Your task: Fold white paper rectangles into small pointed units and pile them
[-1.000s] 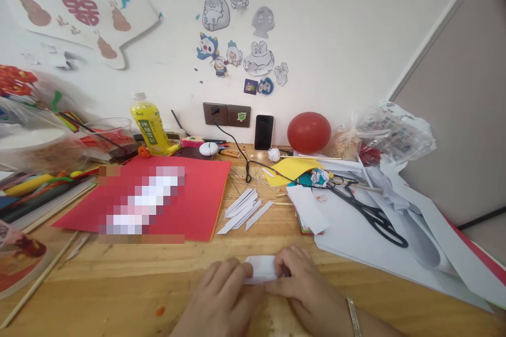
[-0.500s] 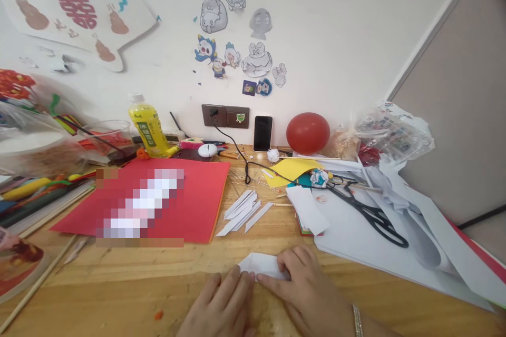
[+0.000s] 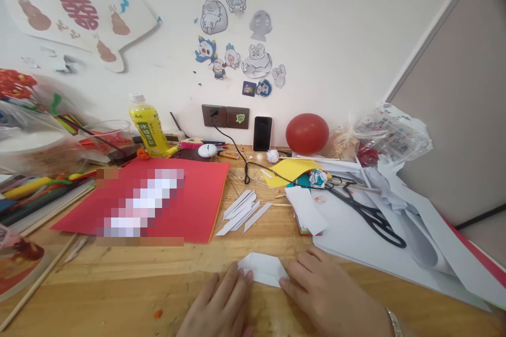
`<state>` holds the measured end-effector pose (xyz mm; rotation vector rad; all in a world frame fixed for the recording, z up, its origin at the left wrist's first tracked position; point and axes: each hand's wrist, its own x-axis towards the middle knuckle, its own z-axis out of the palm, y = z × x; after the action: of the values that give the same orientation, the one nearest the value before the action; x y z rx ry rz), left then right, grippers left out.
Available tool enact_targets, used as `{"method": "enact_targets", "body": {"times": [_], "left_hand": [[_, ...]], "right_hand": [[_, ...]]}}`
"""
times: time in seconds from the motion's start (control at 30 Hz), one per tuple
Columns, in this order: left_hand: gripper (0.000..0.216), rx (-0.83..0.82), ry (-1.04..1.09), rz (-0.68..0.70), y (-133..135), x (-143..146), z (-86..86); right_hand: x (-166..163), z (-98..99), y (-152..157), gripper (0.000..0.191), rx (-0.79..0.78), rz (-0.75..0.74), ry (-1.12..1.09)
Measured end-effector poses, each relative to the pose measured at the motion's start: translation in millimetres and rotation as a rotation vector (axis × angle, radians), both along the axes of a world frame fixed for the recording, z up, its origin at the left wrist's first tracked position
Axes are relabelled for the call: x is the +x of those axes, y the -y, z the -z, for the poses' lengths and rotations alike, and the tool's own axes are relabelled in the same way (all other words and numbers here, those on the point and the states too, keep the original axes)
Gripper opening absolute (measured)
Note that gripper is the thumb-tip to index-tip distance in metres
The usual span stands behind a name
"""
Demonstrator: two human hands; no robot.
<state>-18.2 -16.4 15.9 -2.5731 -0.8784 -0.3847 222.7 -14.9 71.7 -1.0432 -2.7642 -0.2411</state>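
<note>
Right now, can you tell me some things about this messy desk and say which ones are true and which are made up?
1. Both hands touch the folded white paper. True: the left hand and right hand press its edges.
2. The scissors are in the right hand. False: they lie on the white sheets to the right.
3. The balloon is blue. False: it is red.
4. The phone leans against the wall. True.
5. The yellow bottle lies on its side. False: it stands upright behind the red sheet.
</note>
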Motion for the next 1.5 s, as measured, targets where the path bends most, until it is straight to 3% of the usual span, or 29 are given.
{"method": "enact_targets", "body": {"times": [0.23, 0.43, 0.6, 0.8, 1.03, 1.27, 1.5], "left_hand": [[0.038, -0.067, -0.039, 0.013, -2, -2, 1.9], [0.042, 0.030, -0.024, 0.015, -1, 0, 1.9], [0.044, 0.034, -0.036, 0.019, -2, 1, 1.1], [0.045, 0.030, -0.049, 0.034, -1, 0, 6.5], [0.039, -0.020, -0.019, -0.021, 3, 4, 7.4], [0.042, 0.037, -0.008, -0.044, 1, 0, 1.3], [0.041, 0.082, -0.025, 0.254, -7, 10, -9.4]], "right_hand": [[-5, 12.8, -5, 0.023, 0.011, -0.073, -0.128], [-7, 28.5, -13, 0.009, -0.258, 0.100, -0.368], [-13, 32.0, -14, 0.019, -0.450, 0.315, -0.521], [-17, 31.1, -13, 0.009, -0.464, 0.340, -0.538], [-22, 28.7, -13, 0.019, -0.521, 0.432, -0.515], [-18, 27.5, -14, 0.014, -0.549, 0.366, -0.484], [-16, 31.7, -14, 0.012, -0.526, 0.335, -0.503]]}}
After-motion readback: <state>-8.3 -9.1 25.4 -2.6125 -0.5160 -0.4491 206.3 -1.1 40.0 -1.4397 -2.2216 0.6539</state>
